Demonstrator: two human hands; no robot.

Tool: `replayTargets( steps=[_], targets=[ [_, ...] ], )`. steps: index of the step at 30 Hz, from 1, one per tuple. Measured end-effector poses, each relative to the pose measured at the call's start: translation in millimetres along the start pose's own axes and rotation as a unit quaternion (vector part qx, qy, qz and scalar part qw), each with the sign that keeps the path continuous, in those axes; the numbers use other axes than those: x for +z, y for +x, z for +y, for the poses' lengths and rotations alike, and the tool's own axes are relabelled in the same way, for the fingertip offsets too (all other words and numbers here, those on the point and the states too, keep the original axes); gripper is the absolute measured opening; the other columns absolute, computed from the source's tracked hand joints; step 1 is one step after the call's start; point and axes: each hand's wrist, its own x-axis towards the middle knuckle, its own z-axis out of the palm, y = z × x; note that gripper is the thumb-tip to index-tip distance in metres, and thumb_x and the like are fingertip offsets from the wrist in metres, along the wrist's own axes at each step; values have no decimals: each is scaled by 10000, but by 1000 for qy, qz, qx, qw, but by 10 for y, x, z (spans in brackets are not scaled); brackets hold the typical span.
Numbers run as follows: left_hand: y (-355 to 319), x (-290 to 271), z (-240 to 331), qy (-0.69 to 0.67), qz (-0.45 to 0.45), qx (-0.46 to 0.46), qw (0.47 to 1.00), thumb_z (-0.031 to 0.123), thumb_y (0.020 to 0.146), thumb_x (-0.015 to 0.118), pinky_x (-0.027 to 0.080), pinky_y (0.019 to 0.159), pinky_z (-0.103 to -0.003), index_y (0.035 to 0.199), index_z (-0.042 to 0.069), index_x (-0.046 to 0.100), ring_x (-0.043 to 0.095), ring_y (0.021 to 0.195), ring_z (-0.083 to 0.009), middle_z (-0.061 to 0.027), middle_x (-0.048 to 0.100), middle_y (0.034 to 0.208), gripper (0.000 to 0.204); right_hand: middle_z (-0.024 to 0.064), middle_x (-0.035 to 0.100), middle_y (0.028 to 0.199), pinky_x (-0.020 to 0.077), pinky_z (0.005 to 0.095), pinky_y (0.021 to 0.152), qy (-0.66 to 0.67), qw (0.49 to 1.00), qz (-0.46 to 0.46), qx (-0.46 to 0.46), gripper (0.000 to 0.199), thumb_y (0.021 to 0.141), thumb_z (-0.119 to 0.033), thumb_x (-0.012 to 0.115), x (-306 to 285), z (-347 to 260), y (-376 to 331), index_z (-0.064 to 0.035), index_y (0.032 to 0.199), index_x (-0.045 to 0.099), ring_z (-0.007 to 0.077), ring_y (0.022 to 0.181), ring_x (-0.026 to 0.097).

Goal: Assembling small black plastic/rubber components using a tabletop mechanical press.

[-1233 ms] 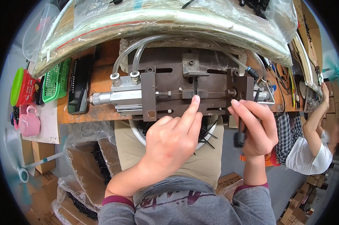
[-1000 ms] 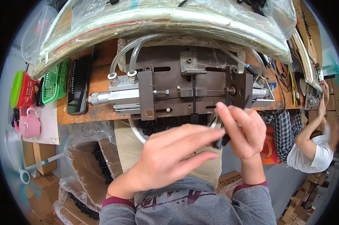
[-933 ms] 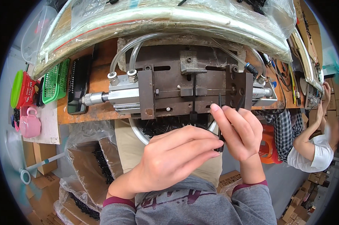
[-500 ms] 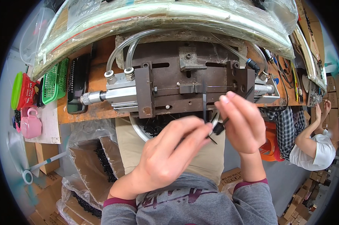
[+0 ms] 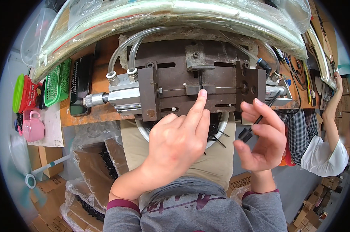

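My left hand (image 5: 179,136) reaches over the clamping fixture (image 5: 171,83). Its index finger is stretched out, the tip against the near end of a thin black strip (image 5: 200,80) that lies across the small central block (image 5: 191,90). The other fingers are bent and the thumb is hidden. To the right, my right hand (image 5: 266,135) holds thin black stems with thicker black ends (image 5: 245,134) among its curled fingers, palm partly turned up. A bowl (image 5: 142,131) of black pieces sits on my lap under the fixture, partly covered by my left hand.
Air cylinders with clear hoses (image 5: 122,96) flank the fixture. Leftward are a dark tray (image 5: 80,89), a green basket (image 5: 55,87) and a pink cup (image 5: 33,129). Plastic-lined boxes of black pieces (image 5: 93,166) stand lower left. Another person (image 5: 325,154) sits at right.
My left hand has moved forward from in front of the fixture, and the black strip it pinched now lies across the block. My right hand has drawn right and lower with its black pieces.
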Motion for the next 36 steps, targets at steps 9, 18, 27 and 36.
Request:
replayTargets(
  steps=[9, 18, 27, 36],
  targets=[
    [524, -530, -164, -118, 40, -26, 992, 129, 769, 832, 523, 595, -252, 1009, 69, 752, 656, 660, -145, -73, 754, 1037, 260, 237, 636, 1260, 611, 344, 790, -178, 977, -113, 8, 338, 720, 6, 842, 8, -109, 40, 48, 1008, 671, 299, 957, 711],
    [2229, -200, -886, 124, 113, 4, 986, 100, 837, 658, 558, 863, -476, 969, -23, 717, 694, 983, -409, -253, 710, 1007, 190, 240, 646, 1290, 502, 262, 581, -324, 910, -256, -34, 163, 788, -67, 700, 360, -135, 100, 4, 921, 637, 143, 597, 623],
    [1810, -606, -731, 54, 133, 146, 979, 18, 810, 654, 576, 774, -409, 896, -51, 726, 703, 819, -389, -255, 702, 877, 132, 111, 673, 1310, 452, 253, 509, -336, 909, -241, -47, 254, 736, -135, 819, 424, -179, 211, -62, 909, 648, 119, 506, 505],
    [329, -598, -220, -187, 26, 71, 979, 2, 678, 816, 567, 831, -319, 1008, -10, 749, 689, 951, -243, -193, 684, 1237, 337, 157, 728, 1077, 574, 289, 614, -125, 981, -110, 95, 323, 738, -2, 830, 121, -127, 88, -5, 1044, 726, 201, 745, 711]
  ],
)
